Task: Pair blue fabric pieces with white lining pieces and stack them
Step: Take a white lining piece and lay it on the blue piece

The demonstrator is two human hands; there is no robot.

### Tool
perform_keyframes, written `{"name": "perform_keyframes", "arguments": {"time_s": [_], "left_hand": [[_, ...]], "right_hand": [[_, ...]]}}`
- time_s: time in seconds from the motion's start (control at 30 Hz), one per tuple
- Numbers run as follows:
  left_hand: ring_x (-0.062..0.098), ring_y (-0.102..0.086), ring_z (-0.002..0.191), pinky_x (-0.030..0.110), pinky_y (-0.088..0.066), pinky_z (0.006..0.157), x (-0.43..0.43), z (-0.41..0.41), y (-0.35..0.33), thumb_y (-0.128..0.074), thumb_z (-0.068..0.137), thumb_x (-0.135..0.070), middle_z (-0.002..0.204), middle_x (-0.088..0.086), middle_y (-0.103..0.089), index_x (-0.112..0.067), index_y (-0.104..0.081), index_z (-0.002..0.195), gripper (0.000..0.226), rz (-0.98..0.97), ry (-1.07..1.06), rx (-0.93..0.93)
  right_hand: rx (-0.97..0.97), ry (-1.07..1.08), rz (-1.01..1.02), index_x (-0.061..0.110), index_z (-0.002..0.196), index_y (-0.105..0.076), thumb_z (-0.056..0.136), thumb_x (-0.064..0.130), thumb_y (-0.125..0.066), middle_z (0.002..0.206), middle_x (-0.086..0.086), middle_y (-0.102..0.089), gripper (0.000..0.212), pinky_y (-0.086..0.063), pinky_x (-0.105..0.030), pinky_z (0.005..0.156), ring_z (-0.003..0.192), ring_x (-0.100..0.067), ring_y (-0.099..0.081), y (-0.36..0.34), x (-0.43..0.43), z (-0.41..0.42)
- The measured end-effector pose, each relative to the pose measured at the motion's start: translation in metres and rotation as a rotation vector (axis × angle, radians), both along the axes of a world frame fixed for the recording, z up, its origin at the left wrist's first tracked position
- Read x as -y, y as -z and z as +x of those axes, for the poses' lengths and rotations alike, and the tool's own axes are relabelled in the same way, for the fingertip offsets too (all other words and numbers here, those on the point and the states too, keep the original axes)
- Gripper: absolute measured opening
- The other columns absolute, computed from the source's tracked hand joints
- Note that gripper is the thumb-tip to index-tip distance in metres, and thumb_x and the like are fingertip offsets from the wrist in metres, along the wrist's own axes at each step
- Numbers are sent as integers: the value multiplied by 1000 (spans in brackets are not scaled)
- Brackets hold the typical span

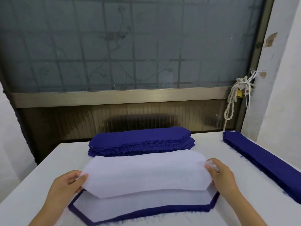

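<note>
Risk: the limp white lining piece could land skewed, or double up, since the blue piece under it on the desk already shows a lining. Left hand and right hand each pinch one end, fingers curled on the edge, holding the piece raised in front of the blue stack.

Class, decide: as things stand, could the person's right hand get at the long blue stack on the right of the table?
Probably yes, once freed: the right hand pinches the held white lining piece, yet only bare table lies between it and the long blue stack.
</note>
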State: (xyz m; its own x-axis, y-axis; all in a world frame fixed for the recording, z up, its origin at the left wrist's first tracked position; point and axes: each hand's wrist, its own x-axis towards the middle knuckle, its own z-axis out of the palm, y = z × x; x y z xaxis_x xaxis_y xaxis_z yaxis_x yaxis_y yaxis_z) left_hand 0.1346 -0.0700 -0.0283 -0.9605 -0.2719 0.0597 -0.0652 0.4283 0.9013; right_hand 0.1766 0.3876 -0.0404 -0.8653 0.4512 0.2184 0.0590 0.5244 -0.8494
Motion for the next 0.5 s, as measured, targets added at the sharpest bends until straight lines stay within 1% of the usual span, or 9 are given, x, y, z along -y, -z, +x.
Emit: {"name": "perform_keyframes", "arguments": {"time_s": [0.1, 0.13, 0.17, 0.27, 0.3, 0.37, 0.4, 0.47, 0.5], "left_hand": [[17, -53, 52, 21, -44, 58, 12, 17, 13, -71, 86, -15, 58, 8, -65, -14, -70, 66, 20, 37, 76, -7], [13, -50, 48, 16, -40, 53, 13, 21, 16, -71, 85, -12, 55, 8, -62, -15, -69, 64, 21, 13, 95, -15], [11, -48, 46, 14, -38, 51, 14, 24, 18, -72, 84, -11, 54, 7, -62, -15, -68, 63, 22, -21, 113, -17], [13, -52, 54, 22, -39, 62, 15, 27, 22, -71, 85, -8, 62, 7, -65, -19, -65, 67, 22, -97, 164, -21], [11, -52, 55, 20, -39, 61, 15, 27, 23, -71, 85, -10, 63, 5, -65, -21, -64, 68, 22, -116, 171, -36], [4, -52, 51, 14, -41, 54, 13, 29, 22, -73, 84, -19, 63, -1, -66, -25, -66, 71, 16, -158, 171, -64], [3, -52, 50, 11, -41, 54, 11, 29, 22, -75, 82, -25, 64, -3, -67, -28, -66, 74, 12, -183, 165, -76], [7, -55, 56, 10, -41, 57, 10, 30, 21, -77, 78, -29, 67, -4, -67, -31, -67, 76, 11, -226, 152, -91], [11, -56, 57, 12, -42, 58, 11, 30, 21, -78, 78, -28, 67, -1, -67, -29, -67, 74, 12, -232, 146, -93]], "right_hand": [[3, -53, -6, 27, 82, -61, 98, 15, -51, 77, 8, -65, 22, -47, -28, 66, 76, -13, -59, 8, 4, 13], [-4, -69, 6, 25, 81, -60, 97, 14, -51, 76, 6, -66, 22, -46, -28, 66, 76, -15, -59, 10, 4, 17], [-6, -82, 23, 23, 81, -60, 97, 12, -51, 76, 4, -67, 22, -44, -28, 67, 77, -18, -59, 10, 5, 20], [6, -98, 71, 19, 82, -58, 97, 9, -50, 76, 1, -66, 19, -44, -29, 69, 78, -24, -59, 10, 6, 23], [10, -97, 82, 19, 84, -58, 97, 9, -50, 76, 0, -66, 18, -45, -30, 69, 77, -25, -59, 9, 7, 24], [19, -91, 83, 21, 89, -59, 97, 16, -52, 76, 0, -67, 12, -46, -31, 69, 77, -23, -60, 7, 8, 24], [24, -87, 75, 24, 92, -59, 97, 22, -53, 77, 1, -67, 8, -47, -29, 68, 76, -20, -60, 7, 9, 25], [44, -79, 63, 32, 94, -58, 94, 32, -58, 80, 4, -66, 1, -47, -25, 63, 73, -15, -60, 7, 9, 25], [45, -81, 67, 34, 93, -57, 92, 34, -61, 80, 4, -66, 4, -47, -24, 62, 71, -14, -61, 7, 10, 26]]}}
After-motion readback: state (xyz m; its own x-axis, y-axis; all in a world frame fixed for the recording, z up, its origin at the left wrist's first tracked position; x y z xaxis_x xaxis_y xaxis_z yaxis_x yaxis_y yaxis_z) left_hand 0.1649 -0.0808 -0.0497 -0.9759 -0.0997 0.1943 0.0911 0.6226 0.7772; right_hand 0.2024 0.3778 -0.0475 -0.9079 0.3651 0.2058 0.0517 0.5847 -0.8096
